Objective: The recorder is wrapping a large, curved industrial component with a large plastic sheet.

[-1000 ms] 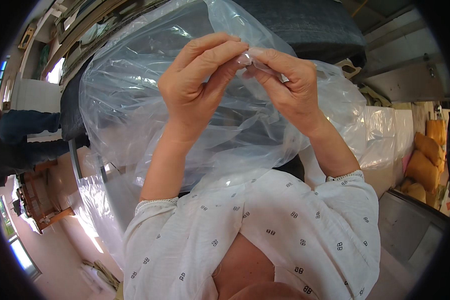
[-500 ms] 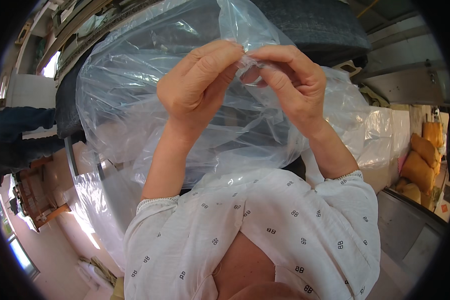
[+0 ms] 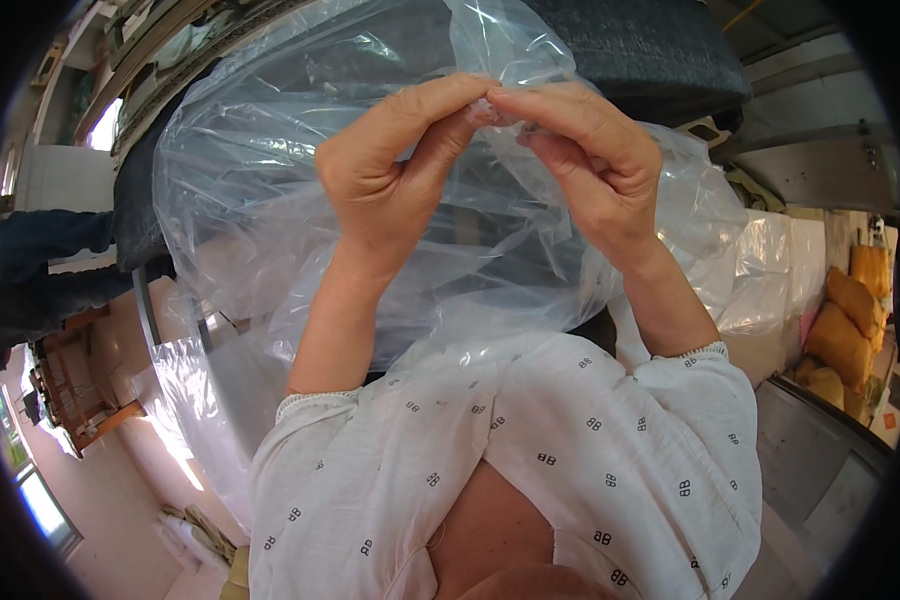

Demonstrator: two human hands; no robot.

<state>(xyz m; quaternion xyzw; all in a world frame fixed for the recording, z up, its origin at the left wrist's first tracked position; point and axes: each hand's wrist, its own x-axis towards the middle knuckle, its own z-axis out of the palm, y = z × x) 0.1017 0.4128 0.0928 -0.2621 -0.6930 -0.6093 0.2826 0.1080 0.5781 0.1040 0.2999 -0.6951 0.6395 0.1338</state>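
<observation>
A large sheet of clear plastic film (image 3: 270, 180) lies crumpled in front of me and reaches up to my chest. My left hand (image 3: 395, 150) pinches a gathered bit of it between thumb and fingers. Right beside it, fingertips meeting, my right hand (image 3: 595, 160) also pinches the gathered film, its thumb and fingers curled in. The bunched part shows between the two hands, and a twisted length of film rises beyond them. What exactly lies under my fingertips is hidden.
Under the film is a dark padded surface (image 3: 640, 60). Another person's dark-clothed legs (image 3: 55, 250) are at the left. Orange-brown sacks or cushions (image 3: 845, 340) are stacked at the right, near a grey metal panel (image 3: 820, 165). A wooden frame (image 3: 80, 390) stands at the lower left.
Both hands have drawn closer, fingertips now touching over the bunched film. The loop of film seen between the right thumb and fingers has closed up.
</observation>
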